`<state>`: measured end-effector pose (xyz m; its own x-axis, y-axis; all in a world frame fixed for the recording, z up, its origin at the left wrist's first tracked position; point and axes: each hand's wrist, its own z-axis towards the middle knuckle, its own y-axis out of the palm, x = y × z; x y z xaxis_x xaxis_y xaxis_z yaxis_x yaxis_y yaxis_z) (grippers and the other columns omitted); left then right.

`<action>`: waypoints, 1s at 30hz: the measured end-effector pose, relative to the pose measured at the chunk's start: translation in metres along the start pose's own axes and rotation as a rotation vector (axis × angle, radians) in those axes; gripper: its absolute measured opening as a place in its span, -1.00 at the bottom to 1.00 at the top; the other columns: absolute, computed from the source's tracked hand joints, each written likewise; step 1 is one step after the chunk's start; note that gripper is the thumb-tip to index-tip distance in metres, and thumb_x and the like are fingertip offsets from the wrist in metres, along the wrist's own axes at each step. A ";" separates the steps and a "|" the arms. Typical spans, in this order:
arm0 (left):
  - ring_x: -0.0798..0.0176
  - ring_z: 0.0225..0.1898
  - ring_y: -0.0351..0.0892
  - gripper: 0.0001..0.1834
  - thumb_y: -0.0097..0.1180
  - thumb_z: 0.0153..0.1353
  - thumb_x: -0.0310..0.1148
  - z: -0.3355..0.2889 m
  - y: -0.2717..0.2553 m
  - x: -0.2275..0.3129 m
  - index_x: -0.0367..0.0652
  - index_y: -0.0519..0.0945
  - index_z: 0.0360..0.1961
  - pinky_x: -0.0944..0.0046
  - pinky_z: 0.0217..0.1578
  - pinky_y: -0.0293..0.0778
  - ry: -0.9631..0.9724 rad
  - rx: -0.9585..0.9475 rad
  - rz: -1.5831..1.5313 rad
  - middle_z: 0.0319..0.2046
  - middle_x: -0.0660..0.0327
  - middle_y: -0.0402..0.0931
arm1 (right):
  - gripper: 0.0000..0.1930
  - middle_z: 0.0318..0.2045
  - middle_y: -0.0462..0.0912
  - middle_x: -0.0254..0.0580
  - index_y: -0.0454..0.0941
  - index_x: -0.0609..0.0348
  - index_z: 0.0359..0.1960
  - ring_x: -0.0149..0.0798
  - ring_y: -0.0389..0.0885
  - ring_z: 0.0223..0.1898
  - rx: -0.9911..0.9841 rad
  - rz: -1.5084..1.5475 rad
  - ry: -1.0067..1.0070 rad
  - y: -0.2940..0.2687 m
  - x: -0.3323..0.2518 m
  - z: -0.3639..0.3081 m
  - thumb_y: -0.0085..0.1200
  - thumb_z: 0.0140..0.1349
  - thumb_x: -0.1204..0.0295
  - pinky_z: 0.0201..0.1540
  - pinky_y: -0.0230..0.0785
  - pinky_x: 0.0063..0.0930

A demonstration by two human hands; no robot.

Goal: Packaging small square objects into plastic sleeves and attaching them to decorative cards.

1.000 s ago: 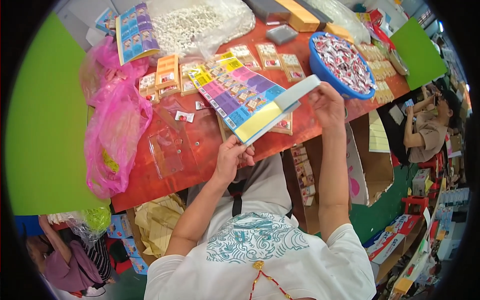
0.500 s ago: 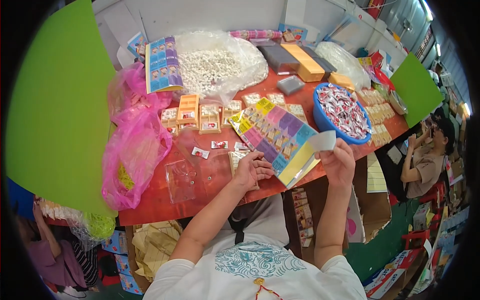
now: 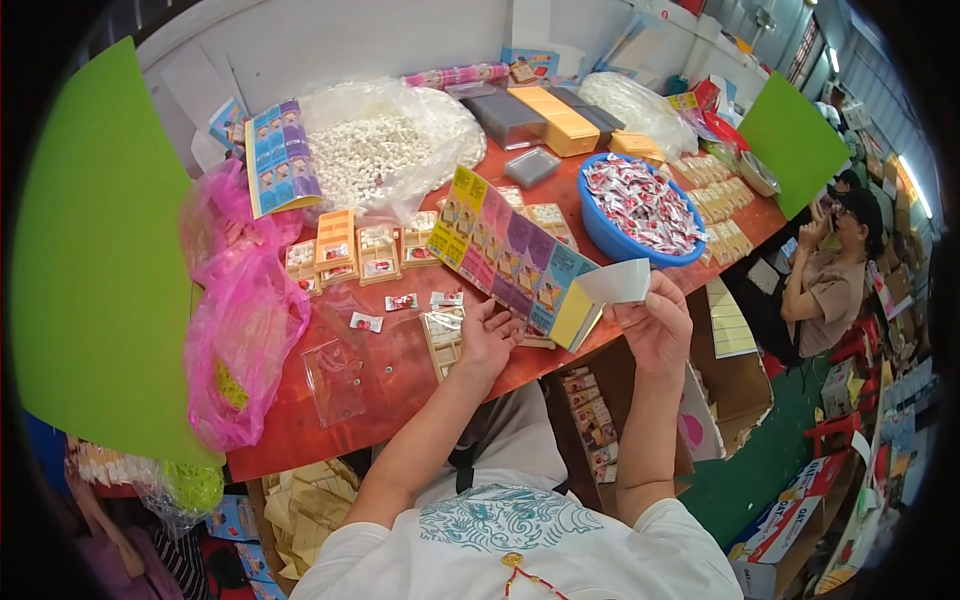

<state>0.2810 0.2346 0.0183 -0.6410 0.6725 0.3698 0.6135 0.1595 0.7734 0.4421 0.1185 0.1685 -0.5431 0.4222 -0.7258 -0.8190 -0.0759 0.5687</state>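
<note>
A colourful printed sheet of label-like panels (image 3: pixel 520 262), yellow, pink, purple and blue, slants over the near side of the table. My right hand (image 3: pixel 658 325) pinches its right end, where a whitish flap (image 3: pixel 618 283) curls up from a yellow strip. At the sheet's lower edge, my left hand (image 3: pixel 485 342) is open with the palm turned up and the fingers apart; whether they touch the sheet cannot be told. Beside that hand lies a small compartment tray (image 3: pixel 441 338), partly covered. Three small red-and-white packets lie just beyond, one being the leftmost packet (image 3: pixel 367 322).
A blue basin (image 3: pixel 590 225) full of packets stands right. Behind are a plastic bag of white pieces (image 3: pixel 375 150) and orange trays (image 3: pixel 337 240). A pink bag (image 3: pixel 240 340) hangs over the left edge near a clear plastic lid (image 3: pixel 335 380). Another person (image 3: pixel 835 285) sits at right.
The sheet has tipped more upright, and its flap has swung out flatter. My left hand has turned its palm upward. The whole view has shifted, so table things appear farther left.
</note>
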 end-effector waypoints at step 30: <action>0.36 -0.28 0.51 -0.79 0.03 0.12 -0.55 0.022 0.066 0.127 -0.22 0.50 -0.18 0.31 -0.21 0.53 0.876 -0.207 0.277 -0.33 0.27 0.49 | -0.69 -0.39 0.44 -0.19 0.39 0.36 -0.06 -0.36 0.29 -0.50 0.068 0.131 -0.092 -0.048 -0.017 -0.037 -0.01 0.15 0.50 -0.33 0.21 -0.39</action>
<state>0.2501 0.3468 0.1048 -0.6546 -0.1293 0.7449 0.7560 -0.1129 0.6447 0.4841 0.0820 0.1390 -0.6224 0.4938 -0.6072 -0.7265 -0.0758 0.6830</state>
